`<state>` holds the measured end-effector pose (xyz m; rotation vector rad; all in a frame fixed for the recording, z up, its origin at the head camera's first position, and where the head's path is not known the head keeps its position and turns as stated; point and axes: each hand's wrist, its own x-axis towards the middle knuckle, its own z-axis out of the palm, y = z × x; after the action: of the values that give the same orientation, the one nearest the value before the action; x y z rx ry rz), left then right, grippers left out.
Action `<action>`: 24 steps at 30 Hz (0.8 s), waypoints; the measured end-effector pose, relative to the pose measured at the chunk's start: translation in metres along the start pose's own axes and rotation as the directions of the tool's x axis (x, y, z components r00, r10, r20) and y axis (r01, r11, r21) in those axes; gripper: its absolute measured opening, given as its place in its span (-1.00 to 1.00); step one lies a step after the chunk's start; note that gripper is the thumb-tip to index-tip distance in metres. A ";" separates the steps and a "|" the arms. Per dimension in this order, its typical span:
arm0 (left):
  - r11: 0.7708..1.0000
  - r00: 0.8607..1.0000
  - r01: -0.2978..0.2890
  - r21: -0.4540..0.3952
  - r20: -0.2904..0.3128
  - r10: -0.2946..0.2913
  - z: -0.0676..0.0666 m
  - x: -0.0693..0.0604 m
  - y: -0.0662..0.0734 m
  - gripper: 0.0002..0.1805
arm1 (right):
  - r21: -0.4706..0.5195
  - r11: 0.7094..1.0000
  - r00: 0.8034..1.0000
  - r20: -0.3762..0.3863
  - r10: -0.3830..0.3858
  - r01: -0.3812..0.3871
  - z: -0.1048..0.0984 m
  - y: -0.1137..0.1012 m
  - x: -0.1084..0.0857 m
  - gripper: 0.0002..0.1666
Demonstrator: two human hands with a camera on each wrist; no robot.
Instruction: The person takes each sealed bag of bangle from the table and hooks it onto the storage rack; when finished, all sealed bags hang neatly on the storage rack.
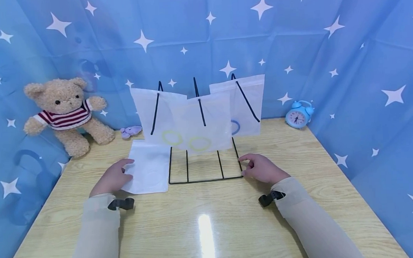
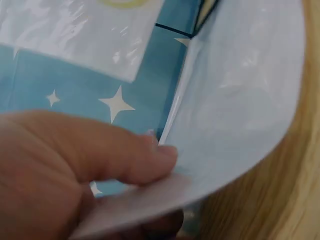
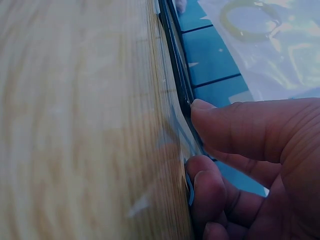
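My left hand (image 1: 113, 177) pinches the left edge of a white translucent plastic bag (image 1: 148, 160) lying on the table. In the left wrist view the thumb lies over the bag (image 2: 245, 95), its edge bent upward, with fingers below. At the front right corner of a black wire display rack (image 1: 206, 180), my right hand (image 1: 263, 169) pinches the base wire (image 3: 175, 65) between thumb and fingers. Three similar bags hang from the rack's prongs: a left bag (image 1: 148, 105) and a middle bag (image 1: 212, 113), each with a yellowish ring, and a right bag (image 1: 250, 90) with a blue ring.
A teddy bear (image 1: 65, 108) in a striped shirt sits at the back left, near a small purple toy (image 1: 131, 131). A blue alarm clock (image 1: 298, 116) stands at the back right. Blue starry curtains (image 1: 185, 19) surround the wooden table (image 1: 163, 234).
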<state>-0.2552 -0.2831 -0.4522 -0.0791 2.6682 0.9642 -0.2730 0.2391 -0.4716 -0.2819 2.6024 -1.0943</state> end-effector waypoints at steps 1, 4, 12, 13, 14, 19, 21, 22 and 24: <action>1.000 1.000 -0.011 -0.023 0.013 0.012 0.000 0.000 0.000 -0.32 | -0.001 1.000 1.000 -0.001 0.000 0.000 0.000 0.000 0.000 -0.34; 0.996 0.998 -0.039 -0.083 0.047 0.043 -0.002 0.000 -0.001 -0.32 | -0.001 1.000 1.000 0.000 -0.001 0.001 0.000 -0.001 0.000 -0.34; 0.987 1.000 0.031 -0.157 0.000 -0.031 -0.008 -0.002 -0.004 -0.38 | 0.005 1.000 1.000 0.004 0.002 -0.002 -0.001 -0.002 0.000 -0.34; 0.984 0.999 0.038 -0.172 -0.016 -0.041 -0.009 -0.003 -0.004 -0.38 | 0.007 1.000 1.000 0.003 0.003 -0.003 -0.001 -0.001 0.000 -0.34; 0.982 0.998 0.042 -0.184 -0.034 -0.049 -0.009 -0.003 -0.004 -0.38 | 0.009 1.000 1.000 0.002 0.004 -0.004 -0.001 -0.001 0.000 -0.34; 0.971 0.991 -0.013 -0.240 -0.130 -0.019 -0.010 -0.007 -0.006 -0.33 | 0.016 1.000 1.000 0.003 0.004 -0.004 0.000 0.000 0.000 -0.33; 0.967 0.985 -0.037 -0.252 -0.172 -0.007 -0.010 -0.008 -0.006 -0.32 | 0.014 1.000 1.000 0.006 0.002 -0.002 0.000 0.001 0.000 -0.33; 0.965 0.982 -0.044 -0.257 -0.189 -0.006 -0.010 -0.008 -0.006 -0.31 | 0.013 1.000 1.000 0.007 0.002 -0.002 0.000 0.001 0.001 -0.33; 0.964 0.974 -0.047 -0.263 -0.224 -0.013 -0.011 -0.009 -0.006 -0.31 | 0.010 1.000 1.000 0.007 0.005 -0.005 0.000 0.002 0.001 -0.34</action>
<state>-0.2484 -0.2950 -0.4454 -0.2373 2.7221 1.3921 -0.2739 0.2400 -0.4727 -0.2767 2.5892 -1.1030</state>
